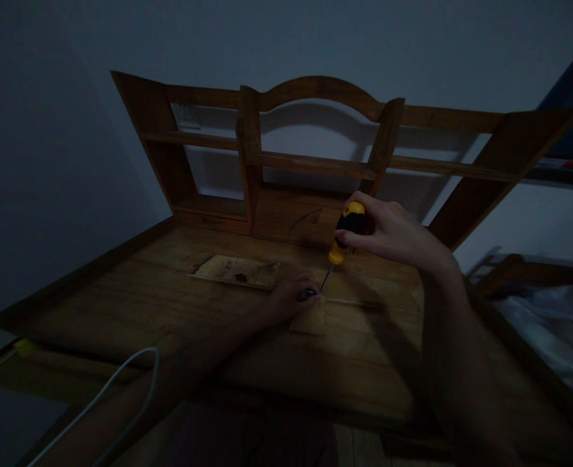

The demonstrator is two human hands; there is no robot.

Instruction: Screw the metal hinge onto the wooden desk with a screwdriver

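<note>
A screwdriver with a yellow and black handle is gripped in my right hand, its shaft slanting down to the left. The tip meets a small metal piece at the edge of a small wooden block on the desk. My left hand is low beside that tip, its fingers closed round a small dark, shiny metal piece. Dim light hides what kind of piece it is. Behind the tip lies a long thin wooden board.
A stained wooden strip lies left of my hands on the wooden desk. A shelf unit rises at the back, with a thin dark wire before it. A white cable loops over my left forearm.
</note>
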